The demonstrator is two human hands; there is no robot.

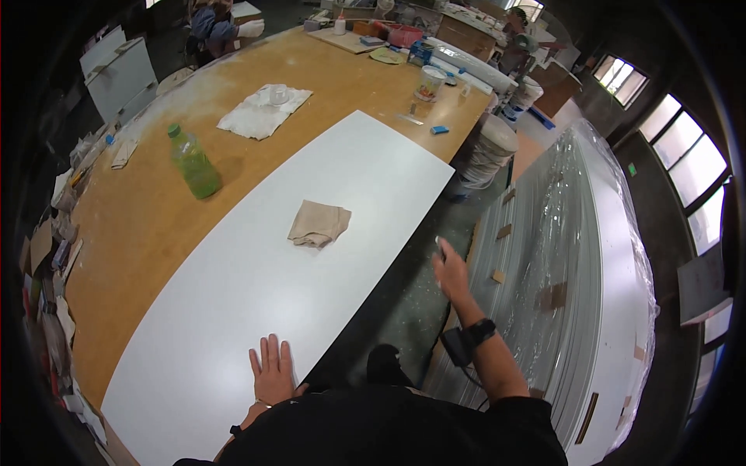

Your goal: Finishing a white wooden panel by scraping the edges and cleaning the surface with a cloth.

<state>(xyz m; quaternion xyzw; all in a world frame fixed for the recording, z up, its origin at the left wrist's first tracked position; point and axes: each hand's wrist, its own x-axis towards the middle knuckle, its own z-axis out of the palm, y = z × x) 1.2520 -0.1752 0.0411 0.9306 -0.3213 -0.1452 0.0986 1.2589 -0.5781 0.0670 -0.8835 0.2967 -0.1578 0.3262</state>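
Observation:
My left hand (272, 369) lies flat, fingers apart, on the near end of a long white panel (256, 272) that rests on a wooden workbench (140, 225). A folded beige cloth (318, 224) sits on the panel further up, well away from the hand. My right hand (449, 268) hangs off to the right over the floor, next to a stack of white panels wrapped in clear plastic (590, 256); it grips a small pale object that I cannot make out. A black band sits on that wrist.
A green plastic bottle (194, 163) stands on the bench left of the panel. Behind it lie a white rag (263, 110), a printed cup (429, 82) and clutter. White buckets (491, 151) stand on the floor. Another person (214, 23) sits at the far end.

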